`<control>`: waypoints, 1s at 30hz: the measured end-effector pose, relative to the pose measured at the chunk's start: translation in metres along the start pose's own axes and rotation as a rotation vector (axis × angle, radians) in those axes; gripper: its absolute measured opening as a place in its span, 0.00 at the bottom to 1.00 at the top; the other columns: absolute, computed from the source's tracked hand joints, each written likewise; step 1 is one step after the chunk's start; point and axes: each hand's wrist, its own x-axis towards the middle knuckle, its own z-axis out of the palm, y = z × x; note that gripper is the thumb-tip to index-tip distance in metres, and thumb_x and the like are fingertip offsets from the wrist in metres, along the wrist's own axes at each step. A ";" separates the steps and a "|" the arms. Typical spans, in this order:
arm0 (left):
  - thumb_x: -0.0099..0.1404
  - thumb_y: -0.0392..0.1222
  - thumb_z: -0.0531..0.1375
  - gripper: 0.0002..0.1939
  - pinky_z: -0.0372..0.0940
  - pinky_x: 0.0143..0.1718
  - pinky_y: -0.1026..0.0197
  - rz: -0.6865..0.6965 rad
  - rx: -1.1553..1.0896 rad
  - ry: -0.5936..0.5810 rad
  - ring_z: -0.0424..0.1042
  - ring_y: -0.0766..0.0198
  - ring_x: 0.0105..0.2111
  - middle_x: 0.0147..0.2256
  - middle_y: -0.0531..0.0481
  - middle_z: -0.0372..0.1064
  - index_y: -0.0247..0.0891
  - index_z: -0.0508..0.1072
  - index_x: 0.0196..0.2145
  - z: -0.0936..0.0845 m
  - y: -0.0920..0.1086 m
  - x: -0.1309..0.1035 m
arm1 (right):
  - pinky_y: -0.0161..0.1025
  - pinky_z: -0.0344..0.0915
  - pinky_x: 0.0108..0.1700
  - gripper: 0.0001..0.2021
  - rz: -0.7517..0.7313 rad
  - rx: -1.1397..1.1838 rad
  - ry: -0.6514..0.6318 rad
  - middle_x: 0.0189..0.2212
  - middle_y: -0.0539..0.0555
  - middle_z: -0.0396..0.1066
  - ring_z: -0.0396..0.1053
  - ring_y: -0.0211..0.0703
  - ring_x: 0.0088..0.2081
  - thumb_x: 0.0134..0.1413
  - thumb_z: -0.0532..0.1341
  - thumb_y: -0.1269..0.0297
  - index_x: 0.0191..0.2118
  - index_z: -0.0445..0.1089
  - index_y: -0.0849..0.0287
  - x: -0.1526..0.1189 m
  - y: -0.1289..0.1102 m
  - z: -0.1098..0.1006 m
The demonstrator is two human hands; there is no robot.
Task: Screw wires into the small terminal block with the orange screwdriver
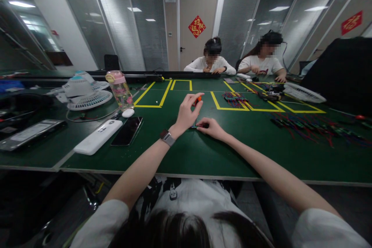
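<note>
We have a small green circuit board (194,127) flat on the matte dark-green tabletop (221,162), near the front edge, roughly mid-table. Right hand (212,129) sits low at its right side, thumb and fingers pinched at the board's end; we can't make out exactly what the fingertips grip there. Left hand (186,113) is above the board, fingers closed round an orange-handled, thin dark-shafted screwdriver (199,100), held upright. Shaft runs down toward the board; we can't tell whether the tip touches. We note a square-faced watch with grey band (166,137) on the left wrist.

Left of the hands we see a flat black glass-fronted phone (127,131), a white rounded rectangular slab (98,137) just beside it, a small white rounded case (128,113), then a clear bottle with pink lid (122,91). White round-grilled fan (90,100) farther left.

To the right we log a long heap of green boards with red and blue wires (316,128); a smaller wired pile (234,100) lies farther back, over yellow tape outlines (232,109). Across the table, two people in white tops, one opposite (200,64), one farther right (247,62).
</note>
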 end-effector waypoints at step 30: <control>0.70 0.41 0.49 0.17 0.67 0.41 0.63 -0.075 -0.113 0.001 0.70 0.66 0.40 0.46 0.46 0.67 0.43 0.66 0.54 -0.004 -0.007 0.003 | 0.36 0.65 0.35 0.08 0.000 -0.027 -0.002 0.29 0.53 0.72 0.68 0.38 0.30 0.47 0.63 0.65 0.35 0.76 0.62 0.000 0.000 0.000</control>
